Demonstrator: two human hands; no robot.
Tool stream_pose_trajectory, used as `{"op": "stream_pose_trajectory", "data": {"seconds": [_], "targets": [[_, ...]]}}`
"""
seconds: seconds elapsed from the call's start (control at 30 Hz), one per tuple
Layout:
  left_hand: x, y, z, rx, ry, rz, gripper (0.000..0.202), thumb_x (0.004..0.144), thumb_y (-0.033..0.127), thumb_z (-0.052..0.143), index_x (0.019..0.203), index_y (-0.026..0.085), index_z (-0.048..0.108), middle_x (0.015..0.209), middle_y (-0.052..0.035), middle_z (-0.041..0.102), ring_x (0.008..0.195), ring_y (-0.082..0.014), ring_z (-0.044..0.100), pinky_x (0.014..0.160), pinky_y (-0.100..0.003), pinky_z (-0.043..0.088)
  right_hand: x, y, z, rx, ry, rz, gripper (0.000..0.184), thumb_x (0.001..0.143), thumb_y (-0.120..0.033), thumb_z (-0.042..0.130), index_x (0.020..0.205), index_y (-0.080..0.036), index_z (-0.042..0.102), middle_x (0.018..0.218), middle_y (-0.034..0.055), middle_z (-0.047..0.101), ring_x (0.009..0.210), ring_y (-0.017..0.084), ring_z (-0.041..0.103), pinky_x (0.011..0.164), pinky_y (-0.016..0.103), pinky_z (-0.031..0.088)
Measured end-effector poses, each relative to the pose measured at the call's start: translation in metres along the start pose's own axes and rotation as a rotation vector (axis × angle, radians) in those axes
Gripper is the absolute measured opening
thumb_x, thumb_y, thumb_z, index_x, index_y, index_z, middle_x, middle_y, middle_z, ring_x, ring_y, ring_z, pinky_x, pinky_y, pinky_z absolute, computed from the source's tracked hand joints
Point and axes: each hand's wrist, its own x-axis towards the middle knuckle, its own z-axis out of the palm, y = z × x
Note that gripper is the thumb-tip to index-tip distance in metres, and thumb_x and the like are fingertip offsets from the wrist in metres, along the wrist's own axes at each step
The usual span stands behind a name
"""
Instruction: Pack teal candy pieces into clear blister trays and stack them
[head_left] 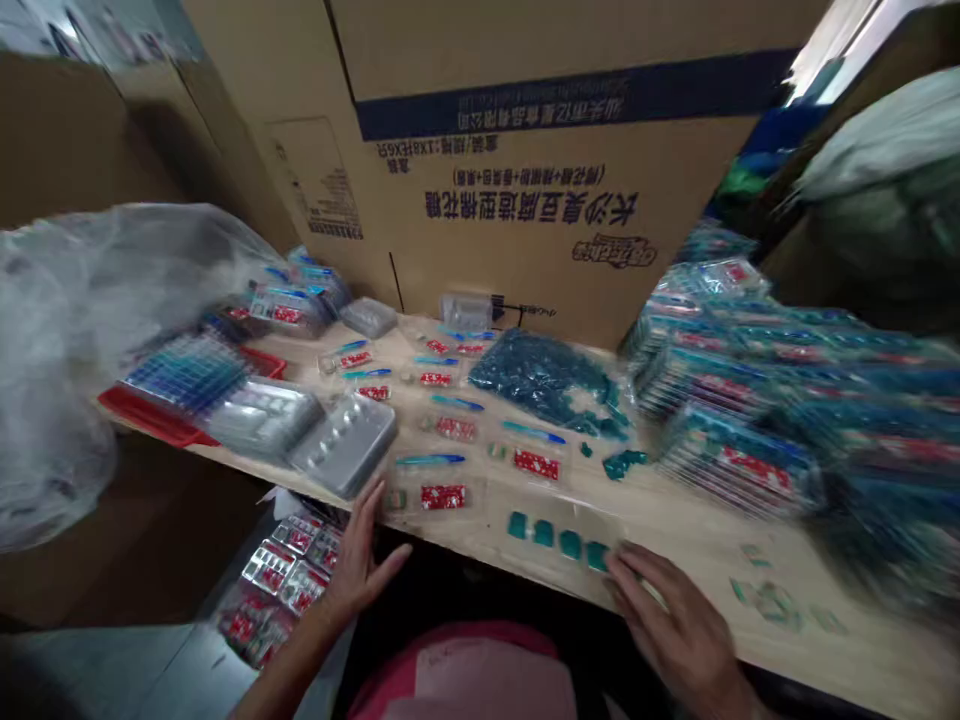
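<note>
My left hand (364, 560) is at the table's front edge, thumb and fingers apart, holding nothing. Its fingertips are beside a clear plastic tray holding a blue pen (430, 460) and a red patterned packet (442, 497). My right hand (675, 620) is at the front edge farther right, fingers bent together. Its fingertips press on the last teal piece (596, 556) in a row of several, which seem to sit in a clear tray. The thumb tip is hidden. Beyond the row lie small teal scraps (624, 463) and a bag of teal pieces (536, 375).
Stacks of filled packs (739, 460) stand at the right, blurred. Empty clear trays (345, 445) and a red basket (150, 415) are at the left. A large cardboard box (510, 220) closes off the back. Green-edged bits (776, 605) lie front right; packs (289, 565) lie below the table.
</note>
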Motion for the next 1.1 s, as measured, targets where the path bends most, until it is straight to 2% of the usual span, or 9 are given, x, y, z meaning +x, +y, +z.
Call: {"op": "stream_pose_trajectory", "data": {"seconds": [0.13, 0.27, 0.4, 0.5, 0.57, 0.7, 0.8, 0.93, 1.1], "targets": [[0.009, 0.02, -0.009, -0.001, 0.052, 0.155, 0.069, 0.082, 0.03, 0.056, 0.141, 0.021, 0.022, 0.143, -0.0172, 0.033, 0.131, -0.0307, 0.034, 0.101, -0.05, 0.037, 0.06, -0.031, 0.041, 0.186, -0.019, -0.111, 0.032, 0.085, -0.01, 0.055, 0.116, -0.016, 0.057, 0.099, 0.0091, 0.065, 0.102, 0.021, 0.059, 0.085, 0.035, 0.053], [0.013, 0.02, -0.019, -0.049, 0.088, 0.229, 0.033, 0.084, 0.015, 0.048, 0.116, 0.023, 0.049, 0.113, -0.0098, 0.06, 0.111, -0.0226, 0.054, 0.091, -0.039, 0.047, 0.092, -0.052, 0.063, 0.441, -0.063, -0.173, 0.033, 0.087, -0.02, 0.054, 0.121, -0.018, 0.053, 0.104, 0.0085, 0.064, 0.102, 0.019, 0.058, 0.087, 0.033, 0.051], [0.009, 0.006, -0.034, -0.081, 0.152, 0.106, 0.018, 0.084, 0.015, 0.045, 0.099, 0.022, 0.054, 0.098, -0.0065, 0.063, 0.094, -0.0192, 0.061, 0.08, -0.033, 0.051, 0.105, -0.042, 0.093, 0.757, -0.192, 0.117, 0.049, 0.092, -0.052, 0.032, 0.121, -0.017, 0.049, 0.107, 0.0114, 0.062, 0.1, 0.02, 0.059, 0.082, 0.034, 0.051], [0.003, -0.003, -0.044, -0.072, 0.138, 0.042, 0.016, 0.084, 0.017, 0.046, 0.097, 0.021, 0.054, 0.097, -0.0058, 0.063, 0.089, -0.0186, 0.061, 0.076, -0.03, 0.051, 0.117, -0.024, 0.128, 0.763, -0.343, 0.315, 0.05, 0.095, -0.047, 0.02, 0.106, -0.019, 0.059, 0.097, 0.0096, 0.065, 0.094, 0.02, 0.061, 0.084, 0.037, 0.049], [0.002, -0.006, -0.048, -0.058, 0.115, 0.023, 0.016, 0.083, 0.017, 0.046, 0.097, 0.021, 0.054, 0.095, -0.0055, 0.063, 0.087, -0.0186, 0.062, 0.075, -0.03, 0.051, 0.128, -0.016, 0.144, 0.713, -0.38, 0.335, 0.05, 0.094, -0.048, 0.023, 0.104, -0.018, 0.061, 0.107, 0.0125, 0.062, 0.104, 0.023, 0.057, 0.091, 0.043, 0.045], [0.009, -0.005, -0.045, -0.074, 0.043, -0.024, 0.017, 0.084, 0.019, 0.045, 0.096, 0.021, 0.057, 0.091, -0.0048, 0.065, 0.086, -0.019, 0.062, 0.075, -0.03, 0.05, 0.14, -0.018, 0.132, 0.856, -0.395, 0.291, 0.051, 0.089, -0.055, 0.036, 0.12, -0.02, 0.054, 0.132, 0.0133, 0.046, 0.124, 0.025, 0.042, 0.103, 0.045, 0.034], [0.017, -0.003, -0.038, -0.147, -0.029, -0.136, 0.018, 0.085, 0.025, 0.045, 0.096, 0.02, 0.058, 0.089, -0.0049, 0.065, 0.083, -0.0195, 0.062, 0.072, -0.03, 0.05, 0.129, -0.029, 0.109, 1.095, -0.5, 0.296, 0.065, 0.079, -0.061, 0.053, 0.13, -0.022, 0.044, 0.134, 0.0115, 0.045, 0.123, 0.025, 0.044, 0.1, 0.041, 0.04], [0.027, 0.0, -0.031, -0.181, -0.127, -0.16, 0.021, 0.086, 0.03, 0.047, 0.1, 0.02, 0.059, 0.092, -0.0054, 0.066, 0.083, -0.0192, 0.063, 0.073, -0.03, 0.051, 0.105, -0.041, 0.109, 1.069, -0.497, 0.484, 0.037, 0.083, -0.034, 0.055, 0.118, -0.023, 0.056, 0.112, 0.0071, 0.062, 0.105, 0.02, 0.058, 0.091, 0.035, 0.046], [0.035, -0.009, -0.021, -0.013, -0.124, 0.003, 0.056, 0.079, 0.035, 0.06, 0.13, 0.021, 0.041, 0.129, -0.0127, 0.051, 0.119, -0.0279, 0.049, 0.095, -0.044, 0.045, 0.091, -0.035, 0.124, 1.049, -0.375, 0.595, 0.03, 0.08, -0.02, 0.05, 0.107, -0.021, 0.064, 0.1, 0.0048, 0.068, 0.096, 0.019, 0.063, 0.087, 0.032, 0.049]]}}
